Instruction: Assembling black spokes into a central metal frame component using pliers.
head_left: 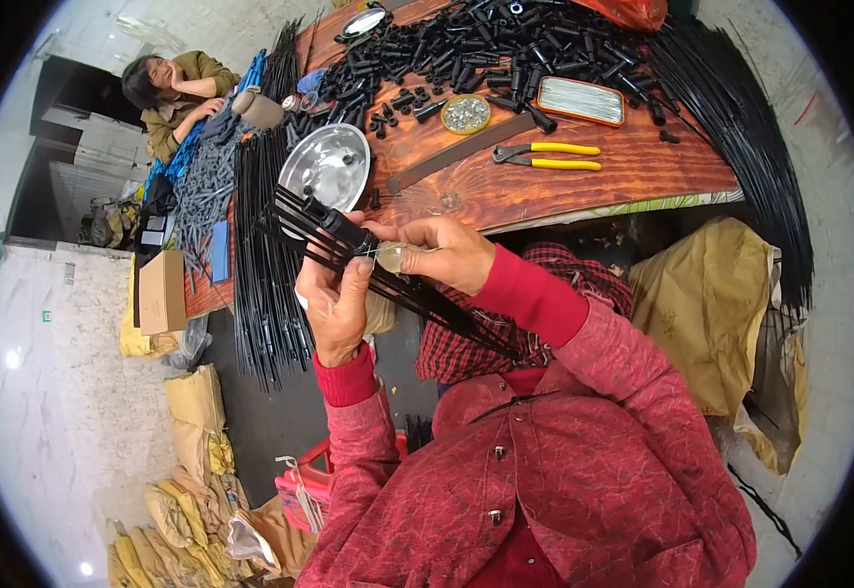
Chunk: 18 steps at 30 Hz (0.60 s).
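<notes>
My left hand (334, 309) is closed around a bundle of thin black ribs (437, 312), which looks like part of an umbrella frame. A black cylindrical hub (342, 227) sits at the bundle's upper end. The ribs slant down across my lap. My right hand (447, 253) pinches a small, pale yellowish, roundish piece (389, 258) against the hub's side. A thin bright strand, like wire, runs between that piece and the ribs near my left thumb. My fingers partly hide the hub. Just beyond my hands stands a shiny metal bowl (309, 181) with a few black parts inside.
Black plastic parts (505, 59) are heaped on the wooden table (486, 201). Yellow-handled pincers (550, 157), a dish of small metal pieces (465, 115) and a tray of wires (581, 101) lie there. Long black rods (741, 147) overhang the right side. Another person (177, 93) sits far left.
</notes>
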{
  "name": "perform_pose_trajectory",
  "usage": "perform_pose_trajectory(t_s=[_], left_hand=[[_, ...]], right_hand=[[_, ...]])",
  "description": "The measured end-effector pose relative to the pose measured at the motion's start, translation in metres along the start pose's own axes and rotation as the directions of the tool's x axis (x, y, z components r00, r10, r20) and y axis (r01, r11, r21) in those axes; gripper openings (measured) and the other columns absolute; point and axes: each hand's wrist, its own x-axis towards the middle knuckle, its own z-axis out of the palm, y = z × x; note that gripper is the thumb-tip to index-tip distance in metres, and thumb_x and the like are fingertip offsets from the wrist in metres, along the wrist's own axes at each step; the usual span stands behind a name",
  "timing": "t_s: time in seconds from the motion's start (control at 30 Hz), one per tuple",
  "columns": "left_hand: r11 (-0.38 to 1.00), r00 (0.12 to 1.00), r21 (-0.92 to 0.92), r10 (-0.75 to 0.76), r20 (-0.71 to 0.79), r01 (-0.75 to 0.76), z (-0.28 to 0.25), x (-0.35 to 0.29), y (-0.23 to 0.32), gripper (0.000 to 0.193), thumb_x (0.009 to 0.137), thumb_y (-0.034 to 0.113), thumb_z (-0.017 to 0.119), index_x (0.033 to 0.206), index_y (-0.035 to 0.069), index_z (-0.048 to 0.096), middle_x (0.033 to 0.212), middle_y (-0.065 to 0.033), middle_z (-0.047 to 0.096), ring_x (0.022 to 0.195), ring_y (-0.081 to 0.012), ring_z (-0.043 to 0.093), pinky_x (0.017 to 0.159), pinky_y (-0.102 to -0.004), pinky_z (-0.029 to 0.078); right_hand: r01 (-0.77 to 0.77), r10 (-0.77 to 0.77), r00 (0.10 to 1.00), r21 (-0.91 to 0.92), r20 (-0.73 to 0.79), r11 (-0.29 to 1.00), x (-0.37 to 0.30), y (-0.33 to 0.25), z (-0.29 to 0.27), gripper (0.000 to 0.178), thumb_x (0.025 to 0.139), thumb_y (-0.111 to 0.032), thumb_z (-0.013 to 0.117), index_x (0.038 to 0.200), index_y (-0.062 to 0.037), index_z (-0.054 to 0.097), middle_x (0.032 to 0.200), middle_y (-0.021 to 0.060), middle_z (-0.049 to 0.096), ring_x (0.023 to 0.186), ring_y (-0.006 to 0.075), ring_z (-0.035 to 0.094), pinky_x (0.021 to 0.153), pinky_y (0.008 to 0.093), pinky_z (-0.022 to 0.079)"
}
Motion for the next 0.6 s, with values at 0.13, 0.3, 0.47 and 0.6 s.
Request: perform_pose_trajectory(t_s=[0.13, 0.3, 0.47, 0.6], left_hand=[[0.999, 1.0, -0.038, 0.002, -0.027, -0.003, 0.009, -0.001, -0.005, 0.054, 0.086, 0.021, 0.072, 0.126, -0.007, 0.048, 0.105, -0.0144, 0.065, 0.093, -0.0182, 0.062, 0.087, -0.0296, 0.048], [0.981, 0.998, -0.195, -0.025, -0.066, 0.012, 0.017, 0.002, -0.017, 0.055, 0.085, 0.016, 0.072, 0.128, -0.007, 0.047, 0.107, -0.0143, 0.063, 0.093, -0.0169, 0.061, 0.087, -0.0289, 0.047], [0.967, 0.998, -0.252, -0.003, 0.07, 0.021, 0.017, 0.008, -0.018, 0.048, 0.087, 0.007, 0.066, 0.129, -0.006, 0.046, 0.107, -0.0119, 0.062, 0.098, -0.0177, 0.06, 0.088, -0.0295, 0.049], [0.976, 0.993, -0.21, -0.034, 0.11, 0.057, 0.015, 0.012, -0.011, 0.051, 0.087, 0.008, 0.067, 0.131, -0.005, 0.045, 0.108, -0.0111, 0.062, 0.097, -0.0169, 0.061, 0.087, -0.0287, 0.05]], right_hand=[[0.112, -0.127, 0.985, -0.132, -0.113, 0.985, -0.002, 0.007, -0.001, 0.036, 0.088, -0.031, 0.067, 0.095, 0.0039, 0.066, 0.086, 0.0053, 0.067, 0.076, 0.0101, 0.061, 0.068, 0.0267, 0.048], [0.03, -0.036, 0.994, -0.064, -0.101, 0.997, -0.006, 0.003, -0.006, 0.033, 0.094, -0.026, 0.06, 0.108, 0.0036, 0.061, 0.099, 0.0028, 0.062, 0.089, 0.0077, 0.057, 0.077, 0.0228, 0.046], [0.037, -0.035, 0.996, 0.018, -0.079, 0.999, -0.012, 0.001, -0.013, 0.035, 0.094, -0.029, 0.059, 0.11, 0.0021, 0.06, 0.099, 0.0027, 0.062, 0.09, 0.0082, 0.058, 0.078, 0.0234, 0.047], [0.015, -0.01, 0.998, 0.066, -0.068, 0.998, -0.012, 0.0, -0.015, 0.034, 0.095, -0.03, 0.059, 0.111, 0.0002, 0.06, 0.1, 0.0026, 0.063, 0.089, 0.0086, 0.06, 0.078, 0.0239, 0.048]])
